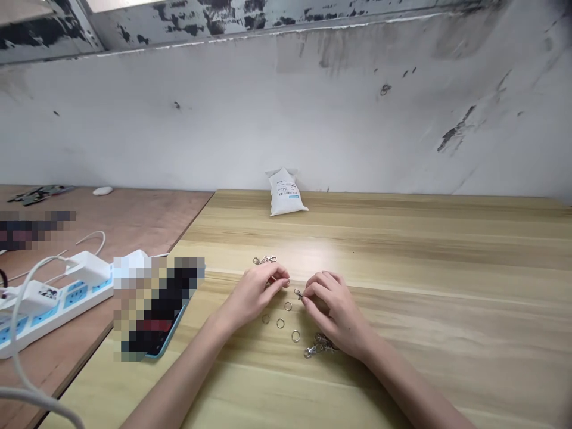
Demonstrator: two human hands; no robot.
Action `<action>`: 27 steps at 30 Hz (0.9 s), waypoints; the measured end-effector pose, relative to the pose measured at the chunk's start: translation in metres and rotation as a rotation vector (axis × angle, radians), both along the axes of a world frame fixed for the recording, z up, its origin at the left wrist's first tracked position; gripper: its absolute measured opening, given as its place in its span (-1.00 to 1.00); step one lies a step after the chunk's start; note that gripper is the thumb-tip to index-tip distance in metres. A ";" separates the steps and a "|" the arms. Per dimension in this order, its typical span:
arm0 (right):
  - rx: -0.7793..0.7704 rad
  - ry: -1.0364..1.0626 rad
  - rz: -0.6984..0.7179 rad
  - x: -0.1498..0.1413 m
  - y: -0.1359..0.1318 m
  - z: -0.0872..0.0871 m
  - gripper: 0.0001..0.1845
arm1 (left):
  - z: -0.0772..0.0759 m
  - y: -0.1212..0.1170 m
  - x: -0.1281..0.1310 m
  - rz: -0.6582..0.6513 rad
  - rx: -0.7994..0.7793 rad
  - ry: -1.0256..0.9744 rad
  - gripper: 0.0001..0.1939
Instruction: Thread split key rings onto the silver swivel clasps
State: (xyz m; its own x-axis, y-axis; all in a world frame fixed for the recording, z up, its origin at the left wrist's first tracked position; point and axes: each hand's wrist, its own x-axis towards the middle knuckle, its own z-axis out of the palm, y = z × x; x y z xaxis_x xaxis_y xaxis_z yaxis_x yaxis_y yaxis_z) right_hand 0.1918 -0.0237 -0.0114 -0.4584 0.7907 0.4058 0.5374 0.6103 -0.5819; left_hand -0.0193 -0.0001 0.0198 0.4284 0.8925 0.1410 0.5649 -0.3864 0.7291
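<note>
My right hand (333, 304) pinches a small metal swivel clasp (298, 294) between thumb and fingertips, just above the tabletop. To its left, my left hand (263, 287) is closed with thumb and forefinger nearly together; what they hold, if anything, is too small to make out. Several loose metal rings lie below and between the hands, among them a split ring (295, 336) nearest me. A pile of metal clasps with rings (315, 347) rests beside and partly under my right hand. More metal clasps (267, 260) lie just beyond my left hand.
A white plastic packet (286, 193) with a label stands by the wall. Left of my arm lies a phone (167, 322), partly pixelated. A white power strip (74, 298) with chargers and cables sits on the adjoining brown table (134, 211).
</note>
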 end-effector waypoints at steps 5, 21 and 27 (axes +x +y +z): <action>0.004 -0.001 -0.007 0.000 -0.001 0.001 -0.88 | 0.002 -0.001 0.001 -0.013 -0.031 -0.018 -0.83; 0.022 -0.006 -0.025 0.000 0.000 0.001 -0.88 | -0.003 0.002 -0.001 -0.057 0.076 0.025 -0.85; 0.090 -0.045 -0.055 0.000 0.000 0.002 -0.88 | -0.006 0.004 -0.003 -0.012 0.142 0.005 -0.90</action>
State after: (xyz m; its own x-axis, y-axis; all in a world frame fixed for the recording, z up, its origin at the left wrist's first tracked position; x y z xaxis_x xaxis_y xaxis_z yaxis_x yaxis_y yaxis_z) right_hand 0.1921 -0.0239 -0.0090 -0.4346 0.7763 0.4566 0.5956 0.6280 -0.5008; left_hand -0.0225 0.0038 0.0140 0.4398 0.8587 0.2631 0.5633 -0.4919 0.6639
